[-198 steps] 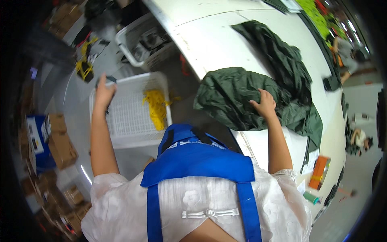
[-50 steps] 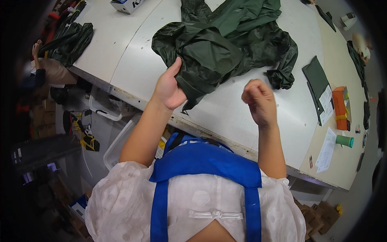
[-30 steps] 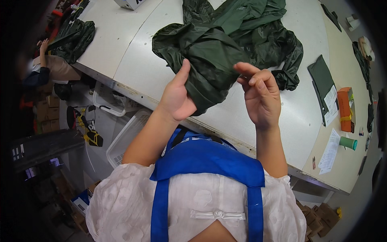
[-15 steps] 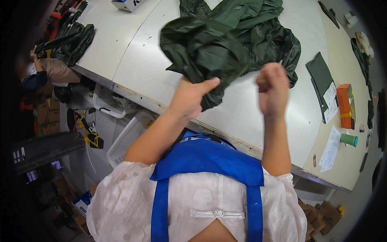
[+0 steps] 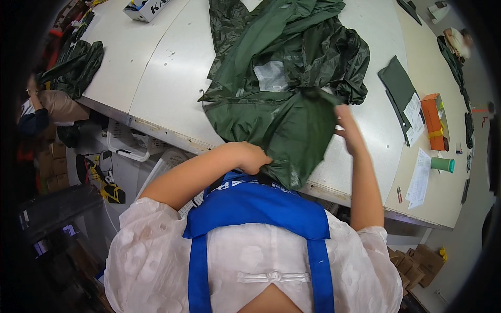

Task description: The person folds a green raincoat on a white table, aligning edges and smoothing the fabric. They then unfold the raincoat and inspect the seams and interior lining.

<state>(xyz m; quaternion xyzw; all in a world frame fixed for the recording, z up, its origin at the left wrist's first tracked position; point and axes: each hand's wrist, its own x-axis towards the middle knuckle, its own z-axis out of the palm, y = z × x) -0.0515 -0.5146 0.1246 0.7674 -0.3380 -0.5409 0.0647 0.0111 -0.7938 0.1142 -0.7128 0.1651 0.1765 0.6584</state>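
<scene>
A dark green hooded jacket (image 5: 250, 57) of thin, shiny cloth lies across the table, with its hood (image 5: 305, 138) spread toward me and hanging over the near edge. White mesh lining with a label shows at the neck opening. My left hand (image 5: 253, 157) is closed on the lower left edge of the hood, close to my blue apron. At the hood's upper right edge, my right hand (image 5: 348, 128) has its fingers closed on the rim cloth, slightly blurred.
The pale table (image 5: 162, 99) carries a white box (image 5: 146, 9) at the far left. To the right lie folded green cloth (image 5: 396, 91), an orange box (image 5: 434, 122), paper sheets (image 5: 419, 180) and a green roll (image 5: 442, 165). White baskets (image 5: 130, 143) stand below; a person (image 5: 62, 107) works at left.
The bunched hood has been opened out and drawn down toward me. My left hand has moved lower and nearer; my right hand, apart from the cloth before, is now at the hood's rim.
</scene>
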